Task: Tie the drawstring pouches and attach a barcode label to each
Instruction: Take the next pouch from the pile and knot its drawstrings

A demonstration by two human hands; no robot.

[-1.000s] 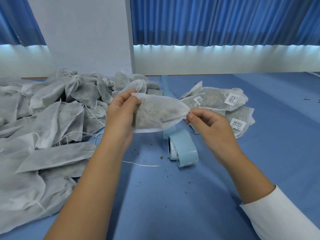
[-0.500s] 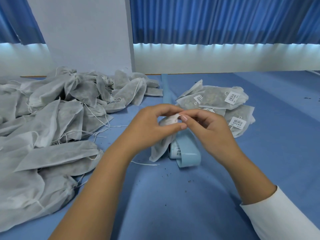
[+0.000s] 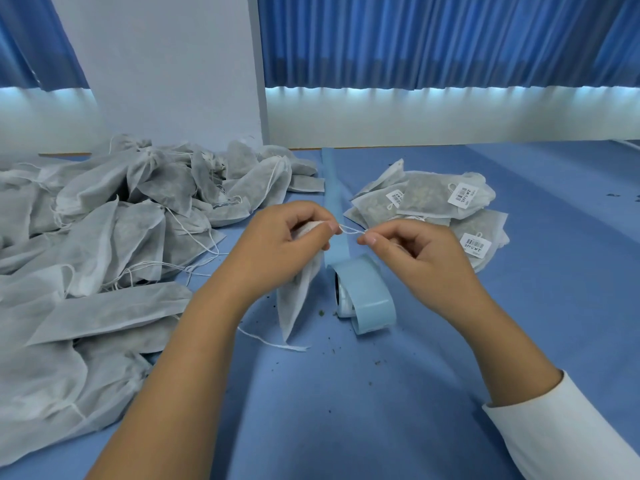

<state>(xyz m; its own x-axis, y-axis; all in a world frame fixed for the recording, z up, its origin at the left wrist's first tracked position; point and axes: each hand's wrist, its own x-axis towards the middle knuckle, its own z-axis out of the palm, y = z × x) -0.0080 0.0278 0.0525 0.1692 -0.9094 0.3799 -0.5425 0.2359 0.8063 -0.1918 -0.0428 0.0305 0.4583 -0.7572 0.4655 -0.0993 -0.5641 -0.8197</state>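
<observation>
The neck of a white pouch (image 3: 298,296) is gripped by the left hand (image 3: 280,247), fingers curled round the gathered fabric, and its lower end is rested on the blue table (image 3: 346,410). A thin drawstring (image 3: 349,231) is stretched from that neck and pinched between thumb and forefinger of the right hand (image 3: 419,258), which is held just beside the left. A label roll (image 3: 370,296) of pale blue backing is seen lying just beyond the hands. Labelled pouches (image 3: 433,199) are stacked at the right; a heap of unlabelled pouches (image 3: 104,237) is spread at the left.
</observation>
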